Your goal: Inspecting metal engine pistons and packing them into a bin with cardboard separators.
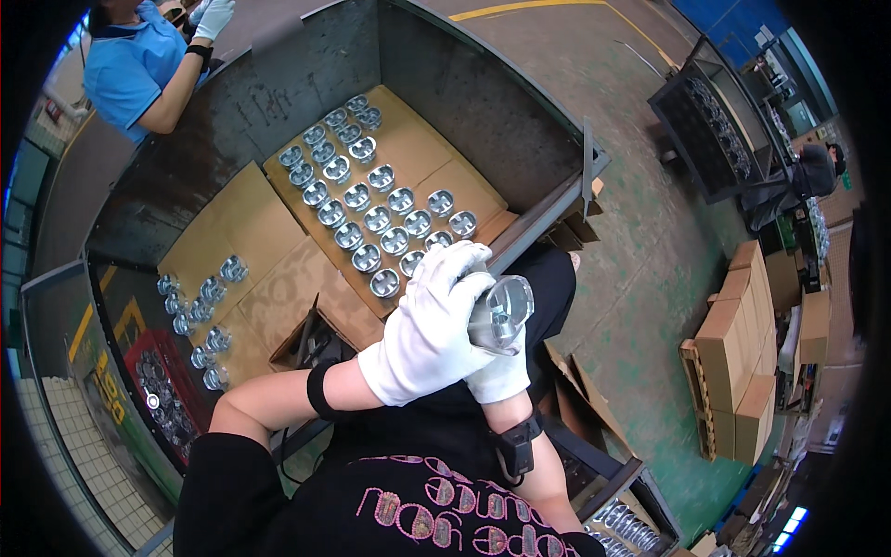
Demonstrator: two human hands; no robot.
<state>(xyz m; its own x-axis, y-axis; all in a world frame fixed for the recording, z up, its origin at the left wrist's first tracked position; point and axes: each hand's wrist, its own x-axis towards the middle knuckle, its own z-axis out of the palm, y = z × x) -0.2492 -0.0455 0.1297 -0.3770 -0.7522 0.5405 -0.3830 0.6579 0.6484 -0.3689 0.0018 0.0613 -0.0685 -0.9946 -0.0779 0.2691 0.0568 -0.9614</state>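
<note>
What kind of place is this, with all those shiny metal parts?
Most likely a factory floor. A big steel bin holds rows of metal pistons on cardboard sheets, stacked cardboard boxes stand nearby, and both gloved hands hold one piston.

One head-worn fisheye view looks steeply down, close over the gloved hands (444,325), with the metal bin (278,102) just beyond.

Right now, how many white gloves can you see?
3: the left hand and right hand, both holding a metal piston; a co-worker's hand, top left. More may be hidden.
</note>
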